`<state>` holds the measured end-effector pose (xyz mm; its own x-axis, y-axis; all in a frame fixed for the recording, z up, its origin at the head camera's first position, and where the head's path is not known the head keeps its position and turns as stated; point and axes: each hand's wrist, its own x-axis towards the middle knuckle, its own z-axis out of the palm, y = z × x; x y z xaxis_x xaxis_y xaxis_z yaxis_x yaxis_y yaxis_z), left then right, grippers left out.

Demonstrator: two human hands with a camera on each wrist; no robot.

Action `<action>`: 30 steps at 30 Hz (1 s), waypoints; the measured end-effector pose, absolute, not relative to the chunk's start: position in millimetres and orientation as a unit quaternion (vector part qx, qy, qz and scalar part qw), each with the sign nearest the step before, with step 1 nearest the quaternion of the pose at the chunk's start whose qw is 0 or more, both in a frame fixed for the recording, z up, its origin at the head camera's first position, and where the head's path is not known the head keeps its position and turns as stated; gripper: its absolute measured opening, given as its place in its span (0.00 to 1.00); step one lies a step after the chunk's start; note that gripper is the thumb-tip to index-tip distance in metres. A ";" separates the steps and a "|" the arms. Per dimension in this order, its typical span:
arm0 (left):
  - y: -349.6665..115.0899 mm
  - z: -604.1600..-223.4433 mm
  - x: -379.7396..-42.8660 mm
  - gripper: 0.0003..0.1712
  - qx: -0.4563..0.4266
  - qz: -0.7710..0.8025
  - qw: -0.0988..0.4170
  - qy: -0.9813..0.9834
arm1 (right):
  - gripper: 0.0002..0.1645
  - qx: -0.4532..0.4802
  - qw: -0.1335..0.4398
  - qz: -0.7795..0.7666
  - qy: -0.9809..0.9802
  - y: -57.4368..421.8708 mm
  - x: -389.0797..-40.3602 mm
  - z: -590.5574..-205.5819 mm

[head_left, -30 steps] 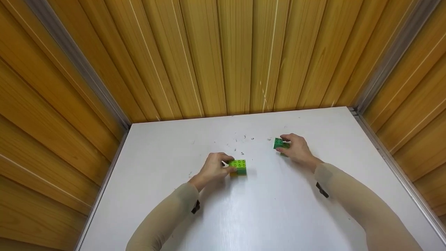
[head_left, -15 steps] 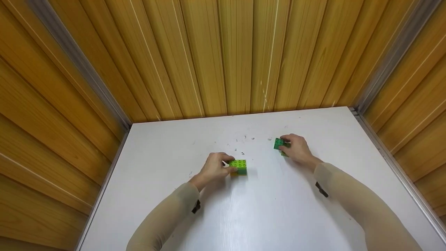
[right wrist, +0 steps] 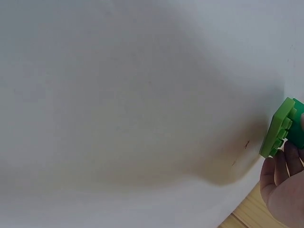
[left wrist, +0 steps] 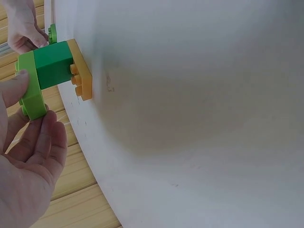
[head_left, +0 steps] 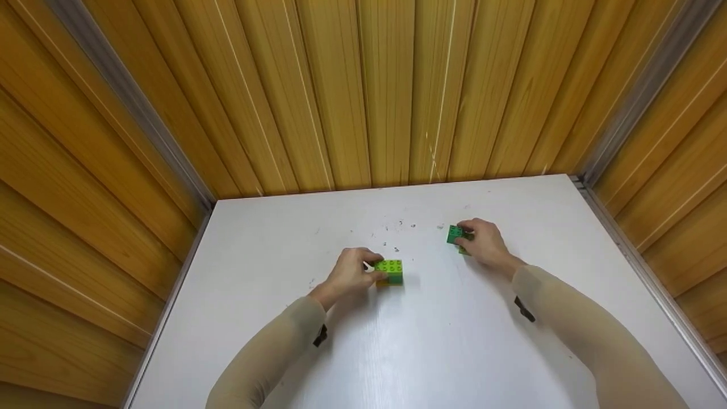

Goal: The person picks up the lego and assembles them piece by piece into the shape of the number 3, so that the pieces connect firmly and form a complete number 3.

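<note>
Lime-topped stack [head_left: 391,269] pinched, right of left hand [head_left: 349,274].

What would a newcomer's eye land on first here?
Probably the light green, dark green and orange stack near the middle of the white table, gripped by the left hand. Farther back, the right hand holds a dark green brick with a light green one beneath. Yellow wood-grain panels rise behind.

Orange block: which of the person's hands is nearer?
Left. The left hand holds the lime brick stacked above the orange block; the right hand is farther off, gripping another stack.
</note>
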<state>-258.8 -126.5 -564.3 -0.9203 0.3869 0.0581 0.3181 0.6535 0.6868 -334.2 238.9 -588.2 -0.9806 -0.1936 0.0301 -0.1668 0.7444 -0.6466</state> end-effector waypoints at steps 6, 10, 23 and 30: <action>-127.8 -565.1 -258.8 0.19 0.201 0.370 0.045 0.906 | 0.29 -0.108 0.005 -0.344 0.933 238.1 -330.9 -588.6; -128.4 -565.8 -259.6 0.19 0.206 0.373 0.045 0.904 | 0.29 -0.110 0.000 -0.346 0.932 236.9 -329.5 -588.1; -127.6 -565.4 -258.8 0.20 0.192 0.371 0.053 0.907 | 0.30 -0.113 0.008 -0.350 0.930 228.4 -321.5 -578.4; -127.4 -564.9 -259.1 0.19 0.195 0.369 0.054 0.907 | 0.29 -0.120 0.007 -0.368 0.922 223.1 -318.4 -576.4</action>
<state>-259.1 -127.4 -564.9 -0.9183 0.3933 0.0458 0.3138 0.6522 0.6900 -318.4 223.1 -576.4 -0.9713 -0.2256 0.0754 -0.2156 0.7010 -0.6798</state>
